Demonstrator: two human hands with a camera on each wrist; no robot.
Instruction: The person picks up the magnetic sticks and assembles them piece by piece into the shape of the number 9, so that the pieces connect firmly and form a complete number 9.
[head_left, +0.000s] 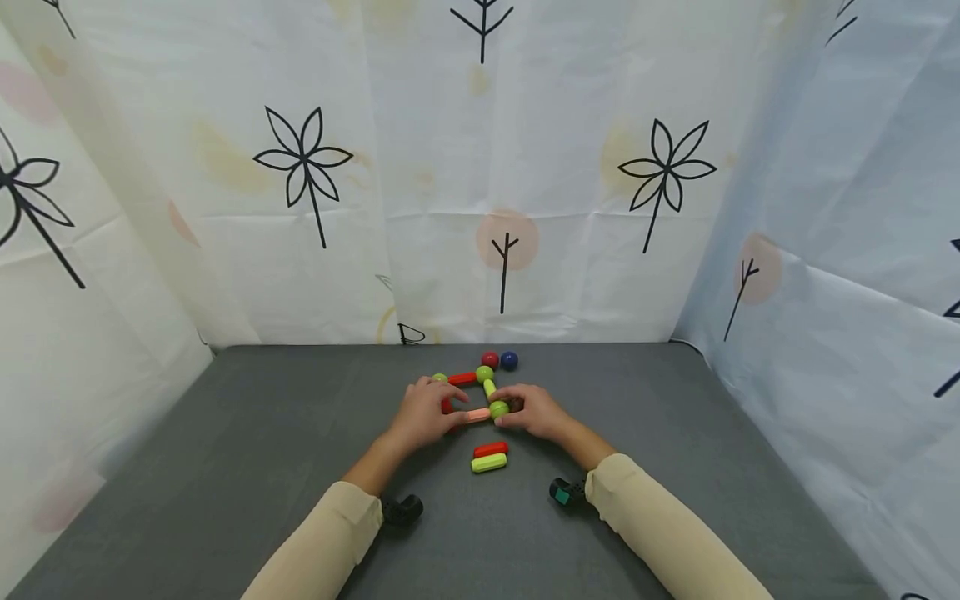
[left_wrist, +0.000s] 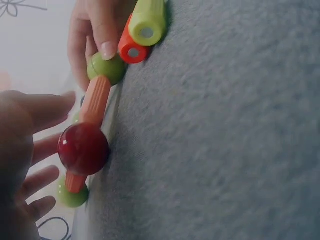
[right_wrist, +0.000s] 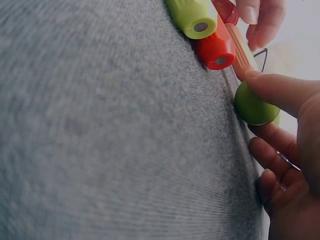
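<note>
A four-sided frame of balls and rods lies on the table between the hands. My right hand (head_left: 534, 410) pinches a green ball (right_wrist: 255, 104) at its near right corner, thumb on one side and index finger on the other. A salmon-pink rod (left_wrist: 95, 102) runs from that ball to a dark red ball (left_wrist: 83, 149). Beside the red ball, my left hand (head_left: 427, 410) spreads its thumb and fingers loosely. On the far side, a red rod (head_left: 462, 378) joins two green balls, and a yellow-green rod (head_left: 490, 389) leads toward the right hand.
Nearer the person, a loose red rod (head_left: 491, 450) lies beside a loose yellow-green rod (head_left: 489, 463), with metal discs in their ends. Behind the frame sit a red ball (head_left: 490, 360) and a blue ball (head_left: 510, 361). A patterned curtain (head_left: 442, 167) hangs behind the grey table (head_left: 300, 467).
</note>
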